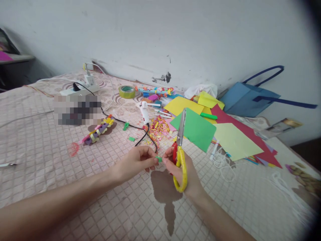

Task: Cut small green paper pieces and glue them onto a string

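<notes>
My left hand (136,163) is closed in a pinch on a small green paper piece (158,159). Opposite it, the fingertips of my right hand (188,170) meet the same piece. A pair of scissors (181,155) with yellow and red handles hangs on my right hand, its blades pointing up and away from me. Beyond my hands lie another green scrap (131,139) and a small green paper shape (126,126). A white glue gun (144,113) with a black cord stands behind them, beside a heap of coloured paper bits (159,129).
Coloured sheets, a green one (198,129) on top, spread to the right near white string (223,162). A blue bag (248,98) leans by the wall. Farther left are a tape roll (126,92), a decorated paper stick (97,132) and a power strip (80,88).
</notes>
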The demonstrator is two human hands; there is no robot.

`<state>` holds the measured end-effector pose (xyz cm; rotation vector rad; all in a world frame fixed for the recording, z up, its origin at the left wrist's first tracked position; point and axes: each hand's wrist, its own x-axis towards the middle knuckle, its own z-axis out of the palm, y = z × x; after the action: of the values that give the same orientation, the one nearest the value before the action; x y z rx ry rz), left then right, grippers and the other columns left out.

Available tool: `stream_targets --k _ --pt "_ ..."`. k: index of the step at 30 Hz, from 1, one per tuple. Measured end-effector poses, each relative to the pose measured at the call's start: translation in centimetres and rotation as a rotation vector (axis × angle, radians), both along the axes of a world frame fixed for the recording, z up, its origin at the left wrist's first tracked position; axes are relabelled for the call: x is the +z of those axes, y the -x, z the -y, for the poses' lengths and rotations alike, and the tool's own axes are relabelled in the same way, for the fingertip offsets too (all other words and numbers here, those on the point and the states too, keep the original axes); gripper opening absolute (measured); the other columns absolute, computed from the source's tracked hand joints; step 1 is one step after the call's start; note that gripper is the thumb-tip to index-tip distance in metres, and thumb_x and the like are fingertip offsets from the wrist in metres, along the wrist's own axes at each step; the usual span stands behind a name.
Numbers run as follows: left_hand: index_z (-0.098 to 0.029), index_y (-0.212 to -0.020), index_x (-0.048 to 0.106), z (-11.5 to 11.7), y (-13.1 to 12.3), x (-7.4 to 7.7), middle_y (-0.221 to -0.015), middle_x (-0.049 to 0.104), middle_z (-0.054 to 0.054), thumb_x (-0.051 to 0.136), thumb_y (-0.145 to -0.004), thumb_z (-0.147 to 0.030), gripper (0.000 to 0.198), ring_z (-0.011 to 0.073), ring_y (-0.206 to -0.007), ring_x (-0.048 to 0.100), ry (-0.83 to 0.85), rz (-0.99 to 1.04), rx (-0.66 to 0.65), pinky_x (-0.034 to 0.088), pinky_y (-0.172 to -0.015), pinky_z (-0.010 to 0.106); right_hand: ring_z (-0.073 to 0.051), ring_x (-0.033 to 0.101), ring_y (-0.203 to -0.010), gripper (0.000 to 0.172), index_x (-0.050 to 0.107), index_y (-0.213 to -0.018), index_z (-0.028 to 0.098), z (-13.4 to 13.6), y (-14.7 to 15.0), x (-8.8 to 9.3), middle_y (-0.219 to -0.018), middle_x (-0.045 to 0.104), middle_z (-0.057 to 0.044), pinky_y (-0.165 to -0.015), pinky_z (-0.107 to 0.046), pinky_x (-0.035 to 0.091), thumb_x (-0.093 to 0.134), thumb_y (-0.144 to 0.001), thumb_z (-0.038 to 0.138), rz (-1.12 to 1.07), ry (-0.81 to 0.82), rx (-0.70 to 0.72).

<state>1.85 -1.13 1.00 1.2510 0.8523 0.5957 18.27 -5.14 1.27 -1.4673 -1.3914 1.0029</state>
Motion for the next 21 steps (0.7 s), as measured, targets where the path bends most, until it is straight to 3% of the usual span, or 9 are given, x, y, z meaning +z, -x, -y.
stream_targets --k 4,11,17,21 --pt "-0.013 -0.07 0.058 -0.2 0.2 0.2 -0.06 0.058 -0.001 0.068 -0.071 -0.032 0.022 0.0086 -0.055 0.052 -0.005 -0.019 -0.02 0.039 -0.051 0.02 -0.012 0.052 -0.06 0.01 0.051 -0.078 0.019 0.0 0.0 -0.1 -0.07 0.055 0.002 -0.055 -0.023 0.044 0.056 -0.075 0.028 -0.027 -0.002 0.052" --pt "-0.013 -0.072 0.059 0.1 0.0 -0.1 -0.06 0.06 -0.001 0.068 -0.073 -0.034 0.023 0.009 -0.055 0.054 0.026 0.033 0.029 0.042 -0.055 0.022 -0.012 0.052 -0.06 0.013 0.049 -0.077 0.02 0.0 0.3 -0.1 -0.068 0.054 0.001 -0.053 -0.022 0.043 0.057 -0.074 0.03 -0.041 0.004 0.041" --pt "-0.013 -0.074 0.057 -1.1 0.8 0.6 -0.066 0.066 0.003 0.068 -0.074 -0.035 0.025 0.0114 -0.06 0.06 0.018 0.086 0.089 0.046 -0.06 0.023 -0.007 0.038 -0.045 0.034 0.048 -0.08 0.018 0.4 -0.6 -0.7 -0.059 0.044 0.005 -0.042 -0.02 0.032 0.047 -0.083 0.052 -0.11 0.081 0.153" --pt "-0.013 -0.075 0.056 -2.1 1.5 1.4 -0.069 0.067 0.004 0.066 -0.076 -0.034 0.023 0.0123 -0.064 0.062 -0.028 0.122 0.144 0.047 -0.062 0.023 -0.006 0.033 -0.043 0.035 0.049 -0.079 0.018 0.6 -0.9 -0.8 -0.056 0.039 0.007 -0.039 -0.018 0.026 0.047 -0.083 0.053 -0.089 0.182 0.234"
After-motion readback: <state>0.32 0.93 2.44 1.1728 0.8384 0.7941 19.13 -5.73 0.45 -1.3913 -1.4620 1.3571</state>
